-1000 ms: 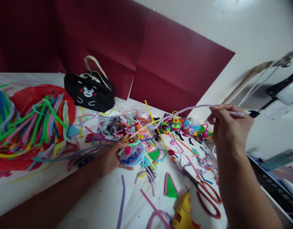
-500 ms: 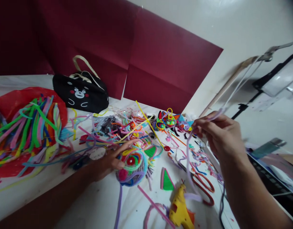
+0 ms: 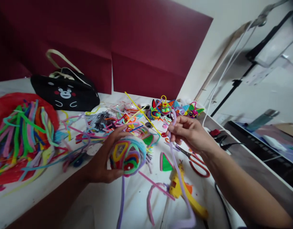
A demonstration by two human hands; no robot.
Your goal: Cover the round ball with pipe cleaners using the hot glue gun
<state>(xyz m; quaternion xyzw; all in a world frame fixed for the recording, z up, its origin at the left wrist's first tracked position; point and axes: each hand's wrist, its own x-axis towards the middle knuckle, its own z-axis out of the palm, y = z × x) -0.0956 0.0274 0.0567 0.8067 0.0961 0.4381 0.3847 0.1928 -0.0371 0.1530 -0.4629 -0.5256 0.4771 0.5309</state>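
Note:
My left hand (image 3: 110,156) is wrapped round the side of a round, multicoloured pipe-cleaner ornament (image 3: 132,156), with the thumb low and the fingers over the top. Coiled loops and a small pearl-like bead show on its face. In my right hand (image 3: 186,132) a lilac pipe cleaner (image 3: 176,162) is pinched near its upper end; its long tail hangs down in front of a yellow glue gun (image 3: 176,184). Left of the glue gun's tip lies a green triangle edged in pink (image 3: 165,163). Orange-handled scissors (image 3: 196,163) rest below my right forearm.
On the left, a red bag (image 3: 51,111) spills many coloured pipe cleaners. A black bear-face bag (image 3: 65,93) stands behind. Finished-looking ornaments (image 3: 164,108) sit at the back beside loose scraps. A black cable (image 3: 221,200) runs along the right.
My right hand has come left and lower with the lilac pipe cleaner, nearer the ornament. My left hand has gone from touching the ornament to gripping it, and the ornament is turned.

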